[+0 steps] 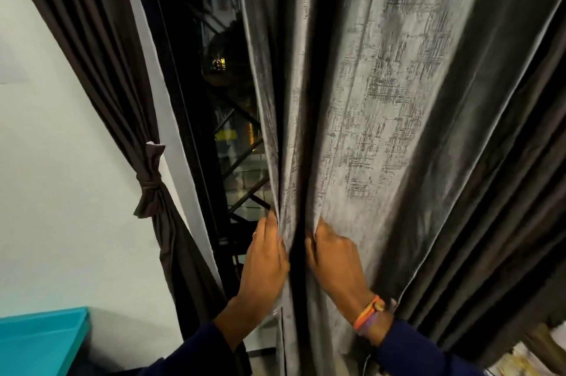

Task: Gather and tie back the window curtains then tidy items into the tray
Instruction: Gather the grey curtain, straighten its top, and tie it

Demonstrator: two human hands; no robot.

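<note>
A wide grey patterned curtain (367, 100) hangs in folds over the middle and right of the window. My left hand (265, 259) grips its left edge, fingers curled behind the cloth. My right hand (333, 256) pinches a fold just to the right of it, with a dark crease between the two hands. On the left a dark brown curtain (101, 48) hangs gathered against the wall, held by a knotted tie-back (150, 182). No tray is in view.
Between the two curtains shows a dark window (226, 118) with a diagonal metal grille and night lights outside. A teal surface (43, 342) sits at the bottom left by the white wall (61, 192). Papers (530, 360) lie at the bottom right.
</note>
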